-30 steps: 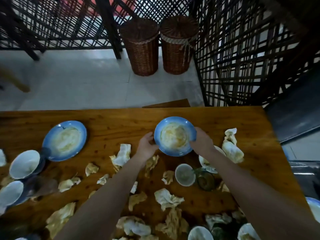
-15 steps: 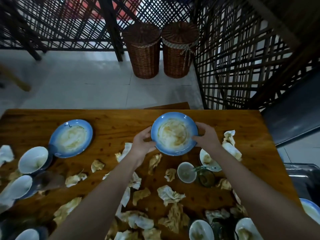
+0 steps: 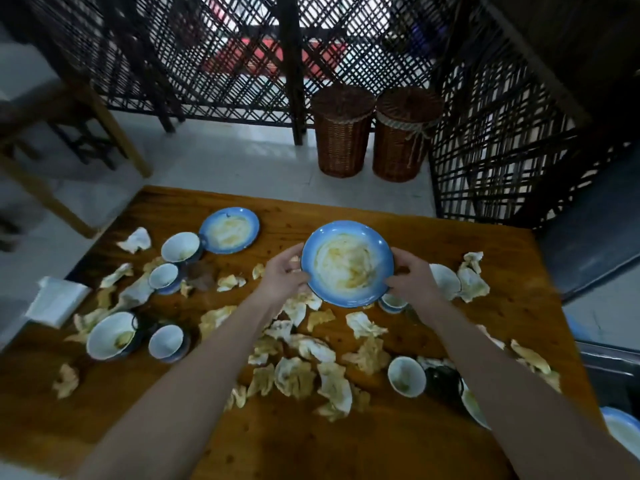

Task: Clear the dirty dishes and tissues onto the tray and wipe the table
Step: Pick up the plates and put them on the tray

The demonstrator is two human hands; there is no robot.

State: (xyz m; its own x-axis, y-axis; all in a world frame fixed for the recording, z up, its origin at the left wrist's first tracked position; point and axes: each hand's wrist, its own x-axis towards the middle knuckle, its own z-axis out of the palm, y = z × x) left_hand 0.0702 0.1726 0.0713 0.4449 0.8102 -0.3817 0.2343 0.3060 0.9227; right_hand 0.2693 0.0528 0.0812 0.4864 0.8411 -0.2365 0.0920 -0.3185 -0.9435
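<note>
A dirty blue-rimmed plate (image 3: 347, 263) hangs above the wooden table (image 3: 311, 441). My left hand (image 3: 285, 275) grips its left rim and my right hand (image 3: 410, 280) grips its right rim. A second dirty blue plate (image 3: 229, 230) lies on the table at the far left. Several small white-and-blue bowls stand around, such as one (image 3: 111, 336) at the near left and one (image 3: 406, 376) at the near right. Several crumpled stained tissues (image 3: 294, 375) are scattered over the tabletop. No tray is clearly in view.
Two wicker baskets (image 3: 341, 131) stand on the floor beyond the table by a dark lattice screen (image 3: 502, 126). A white folded cloth or napkin pack (image 3: 57, 301) lies at the table's left edge. A wooden chair (image 3: 52, 109) stands at far left. Another blue plate's edge (image 3: 623, 431) shows at lower right.
Both hands have lifted the blue plate off the table and brought it nearer to me. The view has shifted, showing more of the table's left side.
</note>
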